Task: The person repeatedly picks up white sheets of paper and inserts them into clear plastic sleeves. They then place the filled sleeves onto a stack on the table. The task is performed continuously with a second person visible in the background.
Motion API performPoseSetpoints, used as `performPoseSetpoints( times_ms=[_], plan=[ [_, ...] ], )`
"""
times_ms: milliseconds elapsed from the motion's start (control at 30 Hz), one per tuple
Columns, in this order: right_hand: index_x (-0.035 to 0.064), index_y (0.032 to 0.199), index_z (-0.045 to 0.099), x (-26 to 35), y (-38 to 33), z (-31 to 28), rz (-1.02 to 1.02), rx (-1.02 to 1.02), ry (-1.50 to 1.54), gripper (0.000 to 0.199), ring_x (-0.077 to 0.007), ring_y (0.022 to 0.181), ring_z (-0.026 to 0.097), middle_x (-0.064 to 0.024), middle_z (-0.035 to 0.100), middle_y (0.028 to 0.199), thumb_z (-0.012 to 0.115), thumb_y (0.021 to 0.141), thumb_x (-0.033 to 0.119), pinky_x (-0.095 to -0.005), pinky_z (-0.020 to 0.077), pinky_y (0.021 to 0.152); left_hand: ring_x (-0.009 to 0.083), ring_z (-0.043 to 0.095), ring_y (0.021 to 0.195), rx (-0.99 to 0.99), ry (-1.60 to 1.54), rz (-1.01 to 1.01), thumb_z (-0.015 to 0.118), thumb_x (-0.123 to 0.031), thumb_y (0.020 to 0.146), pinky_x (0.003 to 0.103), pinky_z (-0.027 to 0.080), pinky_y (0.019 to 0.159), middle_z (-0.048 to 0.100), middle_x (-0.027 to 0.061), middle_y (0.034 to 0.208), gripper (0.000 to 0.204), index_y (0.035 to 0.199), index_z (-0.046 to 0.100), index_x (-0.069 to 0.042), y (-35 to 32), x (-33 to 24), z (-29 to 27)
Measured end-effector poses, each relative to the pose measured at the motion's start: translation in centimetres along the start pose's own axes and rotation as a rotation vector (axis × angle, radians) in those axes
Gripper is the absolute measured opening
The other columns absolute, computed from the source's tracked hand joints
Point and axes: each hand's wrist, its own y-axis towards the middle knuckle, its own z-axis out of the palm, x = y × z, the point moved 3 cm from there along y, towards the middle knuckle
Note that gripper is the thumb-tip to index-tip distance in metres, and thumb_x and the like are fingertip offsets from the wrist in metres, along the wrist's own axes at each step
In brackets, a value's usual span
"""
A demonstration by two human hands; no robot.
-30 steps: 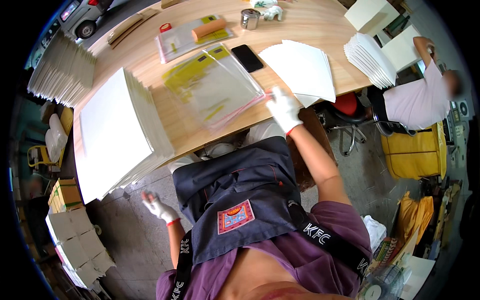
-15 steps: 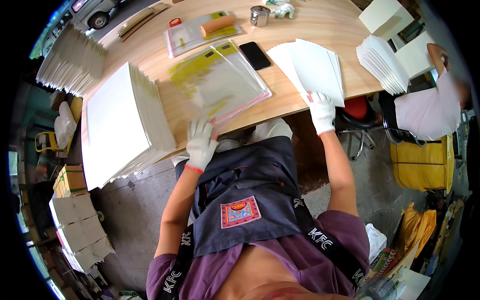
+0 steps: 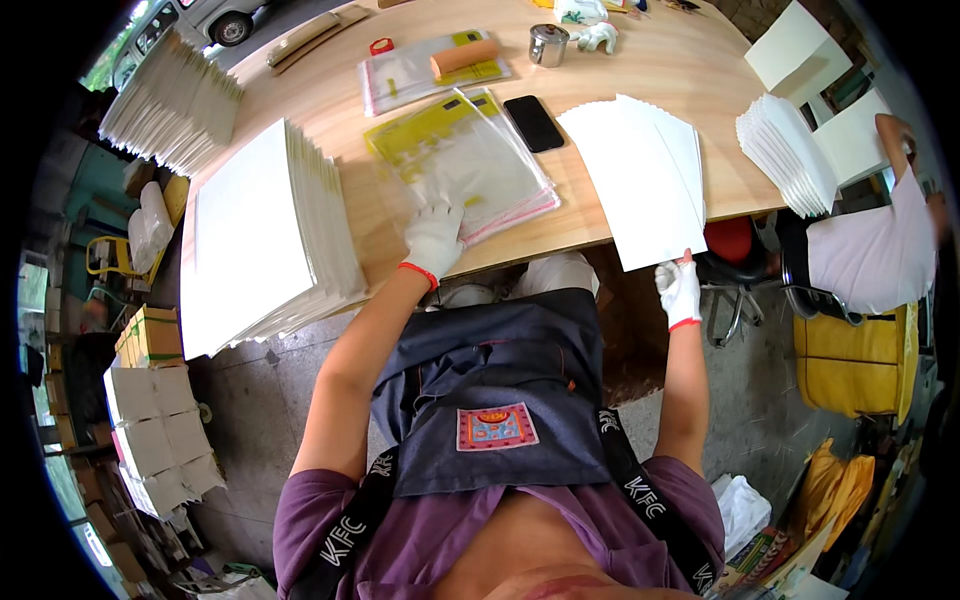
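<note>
Lying far left on the wooden table: a thick stack of white boards, its near edge hanging over the table's rim. Sitting beyond it at the far left corner: a fanned pile of white sheets. Resting flat just right of the boards: the gloved left hand, fingers spread open on the near corner of the clear plastic sleeves, pressing rather than gripping. Lying behind the sleeves: a second clear packet with an orange roll on it, and a small metal tin further right. Sitting beside the sleeves' right edge: a black phone. Spreading right of the phone: a loose pile of white paper, jutting past the table edge. Pinching its near corner: the gloved right hand, thumb and fingers closed on the top sheet. Sitting at the far right: another person in a white shirt beside more white stacks.
</note>
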Motion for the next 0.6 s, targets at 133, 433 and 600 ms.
performPoseSetpoints(
  times_ms=[133, 433, 600],
  plan=[
    [0.0106, 0.102, 0.054, 2.1, 2.1, 0.9, -0.135, 0.031, 0.074, 0.007, -0.009, 0.046, 0.045, -0.0046, 0.055, 0.072, 0.051, 0.097, 0.014, -0.0201, 0.0317, 0.036, 0.0259, 0.056, 0.105, -0.036, -0.056, -0.081, 0.065, -0.018, 0.075, 0.042, 0.049, 0.083, 0.06, 0.0048, 0.107, 0.03, 0.103, 0.057, -0.015, 0.6, 0.9, -0.6],
    [-0.005, 0.13, 0.045, 0.5, -11.0, 4.8, -0.004, 0.408, -0.035, 0.053, -0.0244, 0.102, 0.063, -0.0152, 0.062, 0.114, 0.055, 0.083, 0.017, -0.0365, 0.0506, 0.09, 0.0292, 0.058, 0.096, -0.133, -0.395, -0.059, 0.06, -0.011, 0.077, 0.042, 0.05, 0.077, 0.06, 0.0065, 0.097, 0.017, 0.094, 0.058, -0.013, -1.6, 3.2, 0.2],
    [-0.0018, 0.126, 0.052, -3.2, -12.2, 5.0, 0.163, 0.432, -0.175, 0.046, -0.0223, 0.098, 0.064, -0.0128, 0.063, 0.113, 0.054, 0.086, 0.02, -0.0331, 0.0532, 0.084, 0.0287, 0.057, 0.095, -0.271, -0.364, 0.013, 0.057, -0.009, 0.077, 0.042, 0.05, 0.077, 0.061, 0.0064, 0.096, 0.017, 0.093, 0.061, -0.013, -2.0, 3.3, 0.3]
  ],
)
